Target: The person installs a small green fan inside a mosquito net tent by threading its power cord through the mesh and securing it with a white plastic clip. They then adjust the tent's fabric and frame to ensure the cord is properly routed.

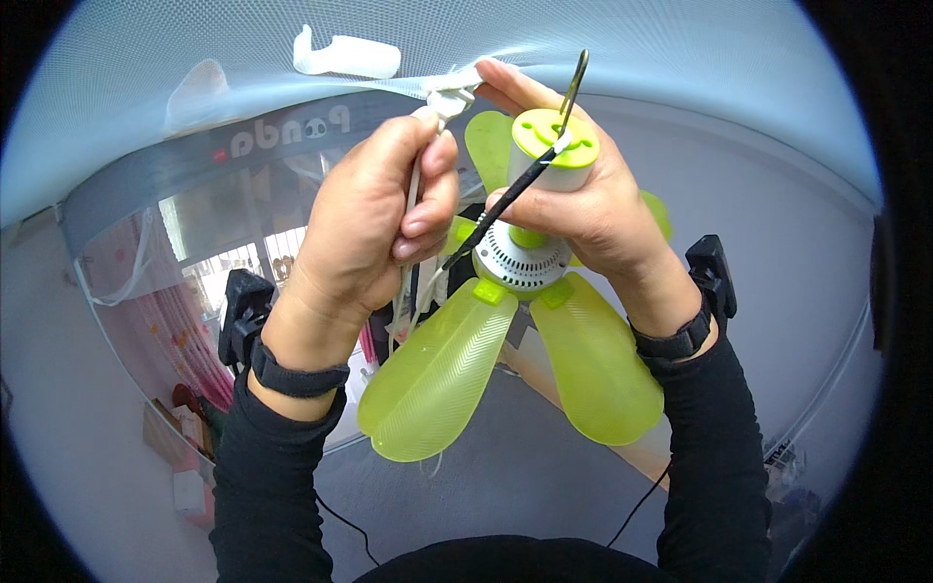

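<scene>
My right hand (617, 219) is wrapped round the white and lime-green top housing of a small hanging fan (525, 260). Its translucent green blades spread out below the hand. From the housing's top rises a metal hook (575, 83); a black-sleeved cord (510, 199) runs from there down to the left, in front of the fan. Closed fingers of my left hand (364, 209) pinch a thin white cord (415, 180), just below a white fitting (450, 101) at the canopy's edge. The right fingertips reach up to this fitting. Whether they press on it, I cannot tell.
A pale blue mesh canopy (243, 58) stretches overhead, with a white plastic piece (350, 56) on it. Its grey printed band (126, 185) curves along the left. Beyond the netting stand a pink curtain (165, 301) and a bright window. A plain wall (768, 204) is to the right.
</scene>
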{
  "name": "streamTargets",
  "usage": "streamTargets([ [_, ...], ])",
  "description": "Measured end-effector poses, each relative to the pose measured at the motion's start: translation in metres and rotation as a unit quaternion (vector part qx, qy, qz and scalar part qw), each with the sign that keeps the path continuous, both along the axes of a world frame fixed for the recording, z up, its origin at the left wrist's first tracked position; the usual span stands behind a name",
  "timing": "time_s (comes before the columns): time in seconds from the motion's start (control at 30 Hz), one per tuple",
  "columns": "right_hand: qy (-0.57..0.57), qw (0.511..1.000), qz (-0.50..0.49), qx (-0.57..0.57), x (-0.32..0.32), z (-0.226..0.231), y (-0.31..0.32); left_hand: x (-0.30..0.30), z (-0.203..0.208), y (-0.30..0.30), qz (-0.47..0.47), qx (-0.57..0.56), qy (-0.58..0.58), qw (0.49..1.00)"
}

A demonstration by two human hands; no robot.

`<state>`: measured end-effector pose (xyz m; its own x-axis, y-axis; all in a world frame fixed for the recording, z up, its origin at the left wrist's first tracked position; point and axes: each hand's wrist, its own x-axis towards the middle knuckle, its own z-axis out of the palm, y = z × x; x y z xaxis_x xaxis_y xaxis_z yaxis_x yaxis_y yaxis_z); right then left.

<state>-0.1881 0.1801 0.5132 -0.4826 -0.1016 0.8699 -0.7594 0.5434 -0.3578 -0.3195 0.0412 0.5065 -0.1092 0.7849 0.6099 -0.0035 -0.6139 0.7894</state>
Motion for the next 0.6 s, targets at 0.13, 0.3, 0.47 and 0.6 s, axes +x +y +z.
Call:
streamTargets([
  [0.13,-0.006,1.0,-0.002,-0.022,-0.005,-0.005,0.001,0.003,-0.015,0.01,0.541,0.239,0.347,0.728],
  [0.3,0.019,0.999,-0.029,-0.02,-0.008,-0.005,0.002,-0.001,-0.018,-0.002,-0.054,-0.005,-0.056,0.997],
  [0.47,-0.029,0.996,-0.046,-0.076,-0.001,-0.007,-0.002,0.0,-0.027,0.009,0.569,0.223,0.359,0.705],
  [0.6,0.08,0.985,-0.108,0.108,-0.008,0.0,-0.001,-0.008,-0.026,0.012,0.594,0.227,0.344,0.691],
])
